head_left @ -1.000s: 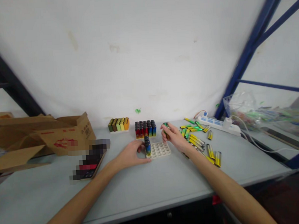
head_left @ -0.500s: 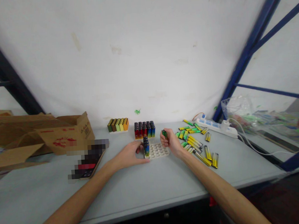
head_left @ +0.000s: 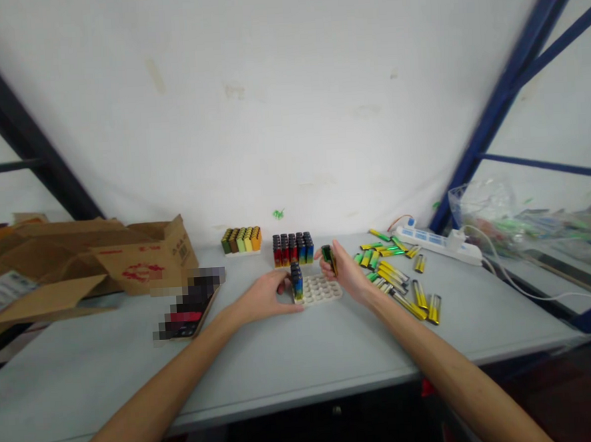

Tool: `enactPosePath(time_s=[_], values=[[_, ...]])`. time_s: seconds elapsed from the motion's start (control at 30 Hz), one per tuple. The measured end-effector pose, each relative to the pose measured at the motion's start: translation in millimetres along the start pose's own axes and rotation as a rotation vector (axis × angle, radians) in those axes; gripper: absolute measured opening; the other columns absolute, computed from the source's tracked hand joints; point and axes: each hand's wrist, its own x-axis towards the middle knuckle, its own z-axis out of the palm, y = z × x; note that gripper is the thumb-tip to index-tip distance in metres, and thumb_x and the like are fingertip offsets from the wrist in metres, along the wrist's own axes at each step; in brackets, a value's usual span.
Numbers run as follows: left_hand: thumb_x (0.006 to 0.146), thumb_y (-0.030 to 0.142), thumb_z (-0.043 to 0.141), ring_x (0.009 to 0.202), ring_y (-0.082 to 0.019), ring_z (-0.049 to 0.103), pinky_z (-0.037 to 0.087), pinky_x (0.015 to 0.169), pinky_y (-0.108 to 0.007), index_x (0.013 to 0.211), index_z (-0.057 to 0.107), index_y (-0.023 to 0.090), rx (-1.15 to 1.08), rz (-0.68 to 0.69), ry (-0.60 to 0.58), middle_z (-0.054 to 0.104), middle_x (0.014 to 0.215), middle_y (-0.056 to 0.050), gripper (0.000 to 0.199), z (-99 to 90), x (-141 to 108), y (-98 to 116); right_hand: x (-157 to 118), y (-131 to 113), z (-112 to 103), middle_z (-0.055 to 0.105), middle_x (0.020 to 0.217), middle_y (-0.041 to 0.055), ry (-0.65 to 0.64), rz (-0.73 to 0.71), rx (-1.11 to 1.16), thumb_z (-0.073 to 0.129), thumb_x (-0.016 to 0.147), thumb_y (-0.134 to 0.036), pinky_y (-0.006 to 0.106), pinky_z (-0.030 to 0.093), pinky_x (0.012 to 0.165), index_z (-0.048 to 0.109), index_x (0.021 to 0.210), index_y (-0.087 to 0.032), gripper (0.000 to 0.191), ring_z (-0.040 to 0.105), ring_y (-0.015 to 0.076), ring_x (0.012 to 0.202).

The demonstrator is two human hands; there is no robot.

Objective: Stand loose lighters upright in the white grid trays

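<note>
A pale tray with round holes [head_left: 324, 290] lies on the table, and a row of dark-topped blue lighters [head_left: 298, 284] stands upright at its left end. My left hand [head_left: 267, 296] is at that end, thumb and fingers on either side of the tray's corner. Just above the tray's right part, my right hand [head_left: 343, 271] holds a green lighter [head_left: 327, 254] between its fingers. Loose yellow and green lighters [head_left: 393, 276] are scattered right of this hand. Behind the tray stands a block of red and blue lighters [head_left: 293, 249].
Another block of green and orange lighters [head_left: 241, 240] stands near the wall. Open cardboard boxes [head_left: 142, 257] and a partly pixelated phone [head_left: 194, 314] are at the left. A power strip [head_left: 440, 245] with a white cable and plastic bags [head_left: 516, 221] are at the right.
The view has shifted, so the table items appear slightly farther right. My right hand's fingers have loosened and turned, showing more of the green lighter. My left hand stays at the tray.
</note>
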Motion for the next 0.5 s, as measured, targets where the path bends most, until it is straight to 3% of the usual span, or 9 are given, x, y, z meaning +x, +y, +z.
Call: enactPosePath(time_s=[0.17,0.3,0.4,0.5], values=[[0.069,0.067,0.079,0.073,-0.019,0.056,0.043,0.068,-0.030,0.098,0.064,0.017,-0.006,0.002,0.022,0.062,0.084,-0.002,0.060,2.9,1,0,-7,-1,5,0.056,0.078,-0.0013,-0.063,-0.158,-0.184,0.066,0.089,-0.061,0.026,0.042,0.065,0.067,0.101,-0.021,0.042,0.052,0.0136,0.070],[0.070,0.067,0.078,0.073,-0.019,0.057,0.043,0.068,-0.030,0.100,0.064,0.018,0.003,-0.023,0.076,0.064,0.084,-0.002,0.059,7.6,2,4,-10,1,6,0.070,0.090,0.0027,-0.065,-0.240,-0.371,0.074,0.087,-0.052,0.030,0.049,0.082,0.067,0.105,-0.021,0.037,0.065,0.0175,0.087],[0.070,0.068,0.078,0.072,-0.019,0.056,0.042,0.065,-0.030,0.097,0.064,0.019,0.006,-0.060,0.106,0.064,0.083,-0.002,0.057,9.9,2,6,-11,1,6,0.072,0.089,0.0033,-0.070,-0.258,-0.406,0.073,0.088,-0.050,0.031,0.051,0.079,0.067,0.104,-0.021,0.034,0.067,0.0181,0.084],[0.070,0.069,0.077,0.071,-0.019,0.055,0.041,0.064,-0.030,0.098,0.064,0.019,-0.001,-0.053,0.105,0.064,0.084,-0.002,0.059,10.0,3,7,-13,0,5,0.069,0.080,0.0009,-0.069,-0.260,-0.461,0.073,0.089,-0.050,0.028,0.050,0.066,0.067,0.104,-0.021,0.033,0.065,0.0161,0.070]])
